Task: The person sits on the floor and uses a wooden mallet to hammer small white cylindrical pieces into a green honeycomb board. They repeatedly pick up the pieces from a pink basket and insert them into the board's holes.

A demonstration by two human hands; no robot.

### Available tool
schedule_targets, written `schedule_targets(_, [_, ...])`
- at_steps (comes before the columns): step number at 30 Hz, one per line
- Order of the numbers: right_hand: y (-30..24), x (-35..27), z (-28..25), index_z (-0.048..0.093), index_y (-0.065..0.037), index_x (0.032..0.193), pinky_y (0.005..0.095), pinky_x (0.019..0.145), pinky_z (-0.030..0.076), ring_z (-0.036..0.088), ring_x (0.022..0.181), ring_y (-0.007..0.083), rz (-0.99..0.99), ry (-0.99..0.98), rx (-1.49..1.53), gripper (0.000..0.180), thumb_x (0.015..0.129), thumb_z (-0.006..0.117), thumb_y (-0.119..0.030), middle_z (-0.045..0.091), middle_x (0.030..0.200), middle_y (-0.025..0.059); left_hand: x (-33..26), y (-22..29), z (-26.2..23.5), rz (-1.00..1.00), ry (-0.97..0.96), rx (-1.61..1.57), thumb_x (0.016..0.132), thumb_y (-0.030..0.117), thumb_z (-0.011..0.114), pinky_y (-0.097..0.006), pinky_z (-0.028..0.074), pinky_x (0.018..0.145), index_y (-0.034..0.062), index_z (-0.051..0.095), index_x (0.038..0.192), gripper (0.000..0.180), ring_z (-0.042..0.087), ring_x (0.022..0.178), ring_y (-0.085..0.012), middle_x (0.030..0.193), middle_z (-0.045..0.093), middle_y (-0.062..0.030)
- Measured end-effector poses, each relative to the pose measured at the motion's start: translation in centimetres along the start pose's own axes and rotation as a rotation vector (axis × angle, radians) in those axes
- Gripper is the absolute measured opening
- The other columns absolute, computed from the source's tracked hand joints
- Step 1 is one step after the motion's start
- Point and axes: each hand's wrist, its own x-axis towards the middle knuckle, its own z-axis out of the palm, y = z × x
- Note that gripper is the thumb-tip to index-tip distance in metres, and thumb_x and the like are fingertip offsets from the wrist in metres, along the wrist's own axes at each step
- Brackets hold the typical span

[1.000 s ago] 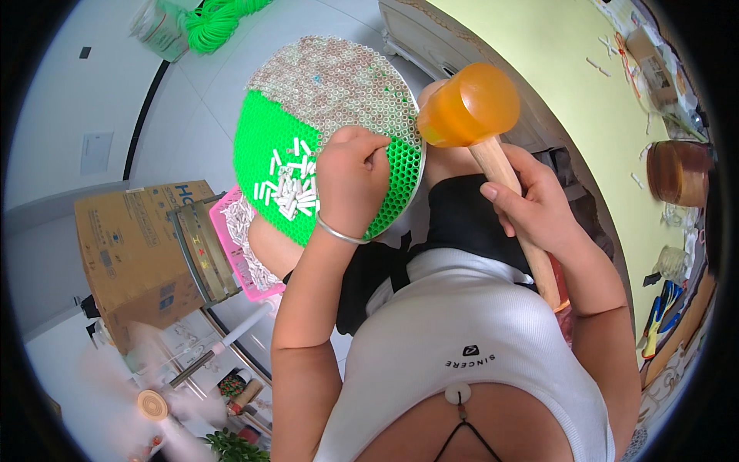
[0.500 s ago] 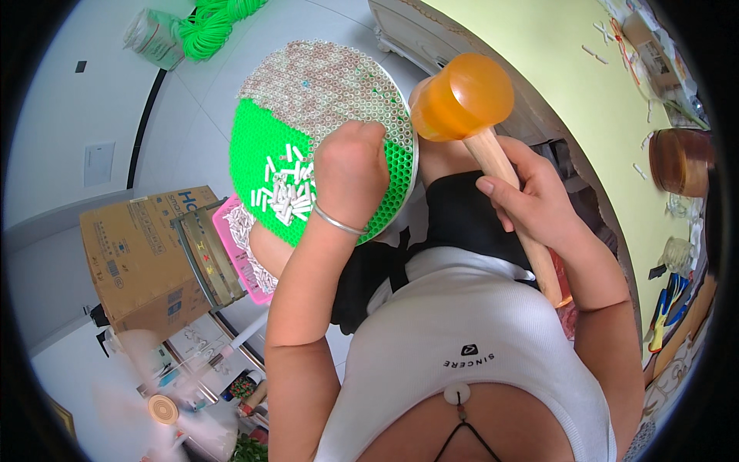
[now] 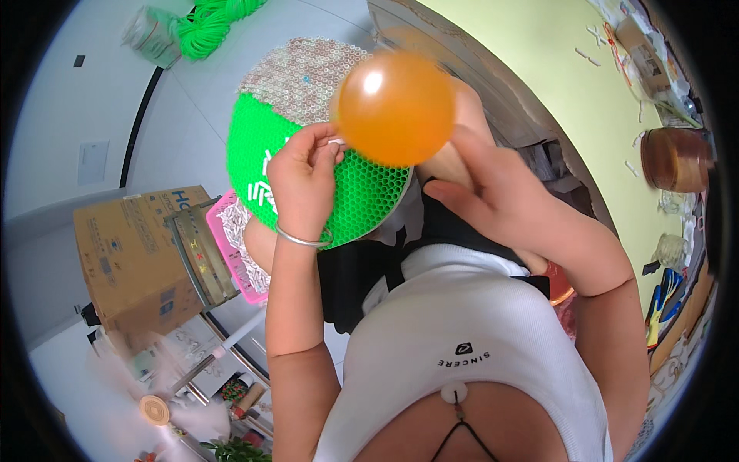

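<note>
A round green honeycomb board (image 3: pixel 258 135) lies across my lap. Its far part is packed with whitish short tubes (image 3: pixel 289 77) set upright in the cells, while loose white tubes (image 3: pixel 262 194) are scattered on its near left part. My left hand (image 3: pixel 302 177), with a silver bangle at the wrist, is closed, pinching a small white tube (image 3: pixel 336 142) above the board. My right hand (image 3: pixel 504 189) grips a mallet by its pale wooden handle (image 3: pixel 445 165). The mallet's translucent orange head (image 3: pixel 396 108) is raised over the right side of the board and hides part of it.
At my left, a pink basket (image 3: pixel 223 231) holds many white tubes, beside a folding stool (image 3: pixel 196 258) and a cardboard box (image 3: pixel 127 258). A spinning fan (image 3: pixel 154 410) stands at lower left. Right is a yellow-topped table (image 3: pixel 570 85) with a brown pot (image 3: pixel 676 160).
The mallet has swung left, over the board, and looks nearer. My left hand has turned, showing its fingers with a tube between them, and shifted slightly left.
</note>
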Motion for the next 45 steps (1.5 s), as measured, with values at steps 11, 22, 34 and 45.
schedule_targets(11, [1.0,-0.6,-1.5,0.056,0.000,0.120,0.0265,0.049,0.048,0.057,0.050,0.0106,0.415,0.065,0.271,0.035,0.095,0.067,-0.023,0.066,0.076,0.0075,1.1,-0.9,2.3,0.480,-0.125,0.458,0.077,0.002,0.073,-0.043,0.052,0.067,0.0038,0.069,0.084,0.008,0.063,0.076,-0.0342,0.080,0.064,-0.0146])
schedule_targets(22, [2.6,-1.5,-1.6,0.056,0.000,0.121,0.0260,0.048,0.047,0.057,0.049,0.0115,0.478,0.050,0.347,0.035,0.094,0.067,-0.019,0.063,0.071,0.0059,1.4,-0.4,3.2,0.509,-0.074,0.428,0.077,-0.001,0.071,-0.043,0.050,0.063,0.0026,0.066,0.082,0.008,0.061,0.071,-0.0345,0.078,0.061,-0.0144])
schedule_targets(34, [1.8,-0.8,-0.8,0.054,0.001,0.128,0.0227,0.047,0.044,0.055,0.049,0.0081,0.499,-0.050,0.313,0.041,0.092,0.068,-0.012,0.062,0.076,0.0047,1.3,-0.6,2.5,0.375,-0.178,0.356,0.078,0.008,0.075,-0.041,0.051,0.064,0.0046,0.072,0.087,0.010,0.065,0.075,-0.0326,0.085,0.067,-0.0147])
schedule_targets(45, [2.0,1.4,1.8,0.051,-0.001,0.118,0.0491,0.071,0.050,0.065,0.083,0.0463,0.207,-0.200,-0.229,0.033,0.094,0.064,-0.019,0.066,0.087,0.0258,3.8,-5.4,-5.0,-0.053,-0.030,0.851,0.077,0.011,0.074,-0.044,0.053,0.075,0.0029,0.075,0.092,0.017,0.066,0.086,-0.0359,0.090,0.068,-0.0193])
